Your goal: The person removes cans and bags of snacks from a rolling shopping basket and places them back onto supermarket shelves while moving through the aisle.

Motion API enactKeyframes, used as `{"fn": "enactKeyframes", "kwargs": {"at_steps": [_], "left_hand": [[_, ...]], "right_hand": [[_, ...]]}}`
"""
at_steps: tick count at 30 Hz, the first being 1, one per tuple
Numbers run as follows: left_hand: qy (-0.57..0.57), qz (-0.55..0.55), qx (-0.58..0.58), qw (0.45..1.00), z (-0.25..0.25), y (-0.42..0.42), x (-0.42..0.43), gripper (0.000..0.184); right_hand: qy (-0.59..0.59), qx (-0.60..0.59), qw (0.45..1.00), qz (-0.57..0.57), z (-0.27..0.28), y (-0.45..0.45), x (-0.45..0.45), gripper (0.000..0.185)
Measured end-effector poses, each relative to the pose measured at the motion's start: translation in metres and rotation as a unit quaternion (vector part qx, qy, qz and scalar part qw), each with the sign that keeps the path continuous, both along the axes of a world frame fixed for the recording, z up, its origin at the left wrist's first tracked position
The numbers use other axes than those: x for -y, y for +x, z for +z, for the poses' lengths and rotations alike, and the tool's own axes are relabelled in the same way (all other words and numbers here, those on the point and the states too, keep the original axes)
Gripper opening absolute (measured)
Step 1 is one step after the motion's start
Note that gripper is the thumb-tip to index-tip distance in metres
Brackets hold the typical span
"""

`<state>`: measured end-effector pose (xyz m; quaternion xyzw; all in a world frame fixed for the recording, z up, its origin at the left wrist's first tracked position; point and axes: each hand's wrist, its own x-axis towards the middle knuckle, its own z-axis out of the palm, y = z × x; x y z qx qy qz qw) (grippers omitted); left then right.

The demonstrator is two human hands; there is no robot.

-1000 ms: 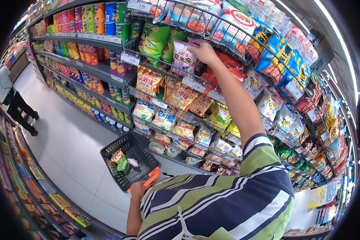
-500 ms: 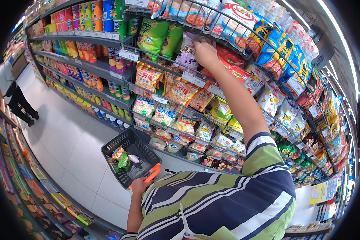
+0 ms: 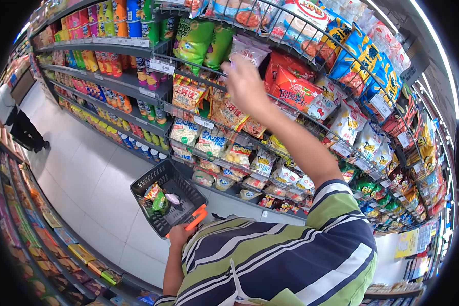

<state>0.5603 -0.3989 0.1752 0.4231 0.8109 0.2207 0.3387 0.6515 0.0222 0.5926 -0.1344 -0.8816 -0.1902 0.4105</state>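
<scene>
My left hand is closed around the orange handle of a black shopping basket. Several small snack packs lie in the basket, one of them green. My right hand is raised in front of the snack rack, close to a pale purple bag. Motion smears its fingers, so their grip is unclear. Left of that bag stand green snack bags; to its right lean red chip bags. The price tag below the purple bag is hidden by my hand.
Wire-fronted shelves hold snack bags below and shrimp-flake bags above. Canned chips line the left shelves. A person stands in the aisle at far left. Another shelf of packages runs along the lower left.
My right hand has drawn back from the purple bag, down and toward me. More of the red bags now shows. My left hand stays on the basket handle.
</scene>
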Motion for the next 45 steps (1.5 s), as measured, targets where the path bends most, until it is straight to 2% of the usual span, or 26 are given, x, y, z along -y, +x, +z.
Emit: {"fn": "enactKeyframes", "kwargs": {"at_steps": [2,3,4,5,6,9,14,16,17,18,19,20,21,23,26,29,32,34,36,38,39,41,44,45], "left_hand": [[-0.009,0.004,0.008,1.000,0.016,0.001,-0.003,0.044],[-0.013,0.007,0.011,1.000,0.021,0.002,-0.004,0.044],[-0.011,0.006,0.009,1.000,0.019,0.002,-0.004,0.043],[-0.010,0.006,0.008,1.000,0.015,0.003,-0.005,0.042],[-0.008,0.006,0.006,1.000,0.013,0.003,-0.005,0.042],[-0.022,0.007,0.016,1.000,0.012,0.002,-0.007,0.041],[-0.013,0.009,0.031,0.999,0.012,0.002,-0.008,0.041],[-0.019,0.007,0.041,0.999,0.015,0.002,-0.009,0.042],[-0.031,0.004,0.046,0.998,0.021,0.002,-0.011,0.043],[-0.043,0.001,0.052,0.998,0.024,0.002,-0.012,0.043],[-0.046,-0.003,0.050,0.998,0.025,0.002,-0.013,0.044],[-0.049,-0.007,0.047,0.998,0.024,0.001,-0.014,0.045],[-0.052,-0.010,0.045,0.998,0.023,0.001,-0.014,0.046],[-0.057,-0.016,0.033,0.998,0.015,-0.002,-0.014,0.049],[-0.061,-0.026,0.022,0.998,-0.002,-0.003,-0.012,0.050],[-0.064,-0.028,0.029,0.997,0.000,-0.003,-0.014,0.051],[-0.070,-0.029,0.023,0.997,-0.001,-0.004,-0.015,0.052],[-0.070,-0.032,0.010,0.997,0.000,-0.004,-0.016,0.052],[-0.071,-0.034,0.014,0.997,-0.001,-0.005,-0.016,0.053],[-0.070,-0.035,0.015,0.997,-0.004,-0.005,-0.015,0.053],[-0.069,-0.036,0.014,0.997,-0.007,-0.005,-0.015,0.054],[-0.067,-0.038,0.010,0.997,-0.009,-0.005,-0.014,0.053],[-0.062,-0.037,0.003,0.997,-0.009,-0.005,-0.014,0.053],[-0.057,-0.032,0.003,0.998,-0.009,-0.004,-0.013,0.052]], "right_hand": [[-0.075,0.074,0.986,0.132,-0.023,0.005,0.042,0.032],[-0.127,0.072,0.972,0.186,-0.039,0.008,0.067,0.028],[-0.196,0.118,0.952,0.202,-0.063,0.015,0.085,0.027],[-0.199,0.157,0.939,0.233,-0.086,0.020,0.102,0.027],[-0.286,0.179,0.906,0.256,-0.119,0.024,0.114,0.026],[-0.383,0.340,0.846,0.150,-0.196,0.046,0.150,0.030],[-0.561,0.327,0.760,0.029,-0.375,0.107,0.164,0.025],[-0.550,0.376,0.746,0.000,-0.449,0.156,0.159,0.026],[-0.493,0.370,0.786,0.043,-0.569,0.203,0.147,0.028],[-0.471,0.500,0.726,-0.019,-0.552,0.227,0.148,0.037],[-0.479,0.521,0.703,-0.070,-0.599,0.270,0.148,0.042],[-0.565,0.491,0.636,-0.186,-0.599,0.303,0.150,0.039],[-0.620,0.492,0.551,-0.264,-0.558,0.313,0.149,0.037],[-0.672,0.467,0.485,-0.309,-0.535,0.340,0.147,0.032],[-0.702,0.446,0.468,-0.298,-0.540,0.358,0.141,0.030],[-0.748,0.352,0.440,-0.350,-0.540,0.342,0.150,0.031],[-0.728,0.365,0.508,-0.280,-0.540,0.304,0.159,0.036],[-0.601,0.403,0.664,-0.190,-0.591,0.281,0.163,0.036],[-0.664,0.363,0.641,-0.129,-0.560,0.238,0.163,0.031],[-0.692,0.321,0.633,-0.131,-0.522,0.194,0.168,0.031],[-0.684,0.323,0.645,-0.110,-0.514,0.180,0.166,0.032],[-0.666,0.326,0.668,-0.066,-0.506,0.164,0.160,0.033],[-0.620,0.370,0.689,-0.068,-0.507,0.156,0.149,0.035],[-0.624,0.381,0.678,-0.075,-0.512,0.156,0.145,0.035]]}}
